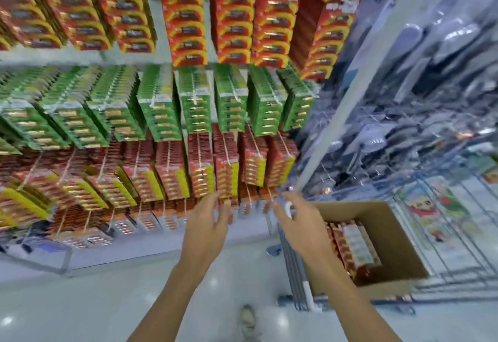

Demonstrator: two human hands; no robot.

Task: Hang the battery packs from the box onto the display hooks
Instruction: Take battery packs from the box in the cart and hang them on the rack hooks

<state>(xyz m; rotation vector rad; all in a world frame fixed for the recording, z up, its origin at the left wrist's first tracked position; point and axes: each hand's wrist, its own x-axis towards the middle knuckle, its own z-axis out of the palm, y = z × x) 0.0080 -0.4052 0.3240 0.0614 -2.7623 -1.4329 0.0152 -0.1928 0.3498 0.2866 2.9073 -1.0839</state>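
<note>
Low on the display, at the bottom rows: both hands reach forward toward the hanging packs; blur hides any touch.
Left hand (pixel 210 223): fingers spread and straight, holding nothing, just in front of the lowest packs (pixel 145 220).
Right hand (pixel 299 220): fingers point up-left toward the shelf edge. Something small and white sits by the fingers, and I cannot tell whether they pinch it or how far they are curled.
Box (pixel 398 236): one brown cardboard box, top open, sitting in a wire cart (pixel 293 269) at the right, just beside the right forearm.
Packs in the box (pixel 355 247): red and orange battery packs on edge, pressed together against the box's left wall. Their long side runs from the display end toward the person. The rest of the box floor is bare, and the number is too blurred to count.
Packs on the hooks: four tiers, namely red-and-yellow packs (pixel 186 18) on top, green packs (pixel 194 99), red packs (pixel 199 166), then the lowest ones. Each hangs long side down, face to the aisle, many deep per hook.
Right rack (pixel 431 72): dark goods in clear bags.
Floor (pixel 80 301): pale and glossy, with one shoe (pixel 249 322) at the bottom edge.
</note>
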